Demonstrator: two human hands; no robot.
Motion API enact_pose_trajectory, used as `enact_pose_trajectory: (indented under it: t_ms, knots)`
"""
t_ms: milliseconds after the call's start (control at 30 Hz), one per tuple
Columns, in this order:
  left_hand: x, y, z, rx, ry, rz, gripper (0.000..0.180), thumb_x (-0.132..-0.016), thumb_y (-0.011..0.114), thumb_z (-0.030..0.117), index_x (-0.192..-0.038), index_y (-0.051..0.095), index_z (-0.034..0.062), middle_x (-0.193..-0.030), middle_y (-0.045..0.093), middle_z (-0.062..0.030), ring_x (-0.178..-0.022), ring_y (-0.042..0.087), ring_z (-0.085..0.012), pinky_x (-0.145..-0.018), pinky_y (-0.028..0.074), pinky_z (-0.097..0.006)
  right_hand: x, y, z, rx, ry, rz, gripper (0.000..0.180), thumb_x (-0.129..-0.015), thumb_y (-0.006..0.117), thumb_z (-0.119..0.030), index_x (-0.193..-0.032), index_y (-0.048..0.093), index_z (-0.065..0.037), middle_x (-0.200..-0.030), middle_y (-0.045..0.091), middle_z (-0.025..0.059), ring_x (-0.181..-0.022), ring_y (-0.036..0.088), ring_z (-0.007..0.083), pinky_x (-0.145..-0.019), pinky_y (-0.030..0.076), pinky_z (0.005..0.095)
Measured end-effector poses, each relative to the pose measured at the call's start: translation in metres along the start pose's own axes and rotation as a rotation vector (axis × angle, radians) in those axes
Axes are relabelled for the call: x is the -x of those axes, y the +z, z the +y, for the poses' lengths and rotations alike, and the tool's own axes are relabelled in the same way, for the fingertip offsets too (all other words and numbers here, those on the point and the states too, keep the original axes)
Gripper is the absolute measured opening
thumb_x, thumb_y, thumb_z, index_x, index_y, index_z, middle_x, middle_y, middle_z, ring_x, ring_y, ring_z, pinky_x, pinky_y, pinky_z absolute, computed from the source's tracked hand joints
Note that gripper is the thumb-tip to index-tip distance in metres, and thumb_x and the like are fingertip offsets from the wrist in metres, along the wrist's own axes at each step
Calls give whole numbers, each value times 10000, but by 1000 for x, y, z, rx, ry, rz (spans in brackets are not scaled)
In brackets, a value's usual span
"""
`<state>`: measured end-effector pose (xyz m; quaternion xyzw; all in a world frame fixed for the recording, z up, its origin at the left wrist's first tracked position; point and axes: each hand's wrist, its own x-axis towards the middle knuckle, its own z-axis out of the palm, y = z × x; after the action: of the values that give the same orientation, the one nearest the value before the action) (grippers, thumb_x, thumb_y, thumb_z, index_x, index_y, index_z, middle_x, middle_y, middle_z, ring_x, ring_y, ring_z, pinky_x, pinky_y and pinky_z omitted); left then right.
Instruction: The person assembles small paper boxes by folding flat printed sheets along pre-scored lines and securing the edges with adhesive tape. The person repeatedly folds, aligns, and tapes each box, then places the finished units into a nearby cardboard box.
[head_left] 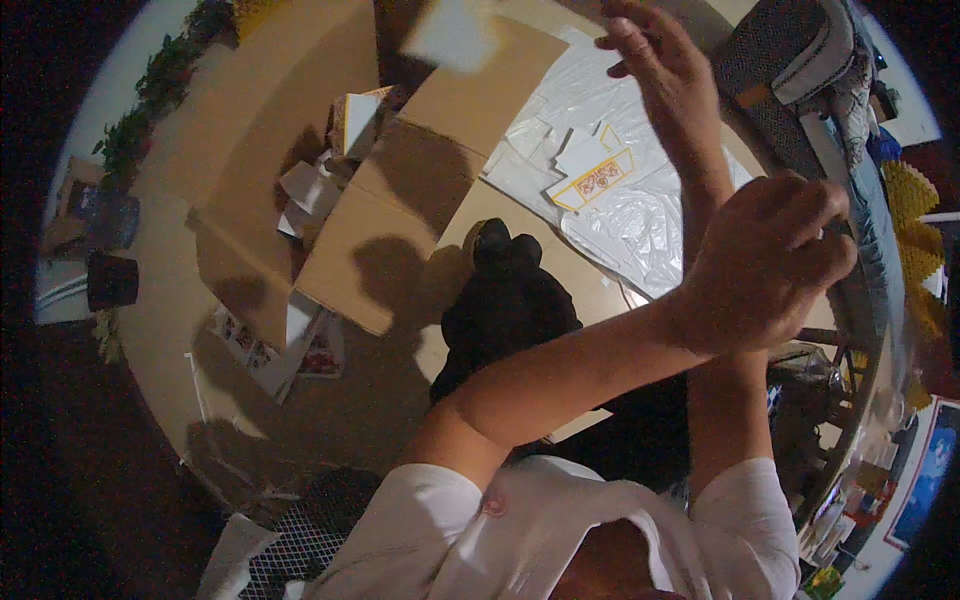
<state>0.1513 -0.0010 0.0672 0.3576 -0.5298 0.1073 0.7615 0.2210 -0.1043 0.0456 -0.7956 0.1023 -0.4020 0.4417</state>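
Note:
My left arm crosses in front of my right one. My left hand [770,262] is closed, its fingers curled in at the right; whatever they may hold is hidden. Beyond it, my right hand [665,75] is raised with its fingers loosely apart, nothing visible in them. Below and left of the right hand, white folded-card pieces with a yellow-orange printed panel [596,181] lie on a shiny clear plastic sheet [640,228]. Neither hand touches them.
A large open cardboard box [395,185], flaps spread, holds several white and printed cartons [360,122] at left. Printed sheets [255,345] lie beside it. A grey padded seat [770,70] stands at far right. My dark-clothed legs [510,310] are below.

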Motion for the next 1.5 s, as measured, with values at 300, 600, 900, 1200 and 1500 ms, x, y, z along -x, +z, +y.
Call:
enact_pose_trajectory:
  t_ms: [300,600,900,1200,1500]
  knots:
    - [19,7,39,14,-334,-290,181,-740,630,133,-867,637,3,-933,550,-147,-919,530,-285,-781,437,-409,185,-6,264,236,934,-21,407,-856,665,-213,-1184,554,1,-866,687,155,-816,678,248,-723,519,351]
    - [50,-19,27,61,-554,-812,453,-861,539,388,-1082,643,6,-1099,591,-184,-1095,529,-333,-984,368,-515,244,40,373,889,695,-250,889,-704,795,-338,-1385,338,6,-1381,381,297,-1264,388,463,-1032,383,501]
    - [49,-42,-18,-83,-416,-1110,509,-892,475,418,-1099,625,-21,-1107,591,-210,-1097,539,-374,-998,352,-570,261,32,441,1055,763,-512,909,-728,754,-435,-1390,302,-7,-1482,271,228,-1381,267,400,-859,530,475]
    - [24,-51,-15,-125,-392,-1245,516,-928,358,320,-1088,604,-104,-1085,585,-282,-1077,560,-446,-1038,319,-610,246,45,394,1234,426,-424,771,-826,661,-348,-1452,274,-115,-1448,325,231,-1291,410,417,-782,533,569]
    - [18,-50,-21,-108,-450,-1267,439,-879,437,248,-1091,600,-100,-1071,595,-266,-1079,569,-424,-1051,334,-573,250,53,429,1155,431,-527,457,-889,517,-227,-1329,408,-169,-1200,471,267,-1063,572,439,-600,578,456]
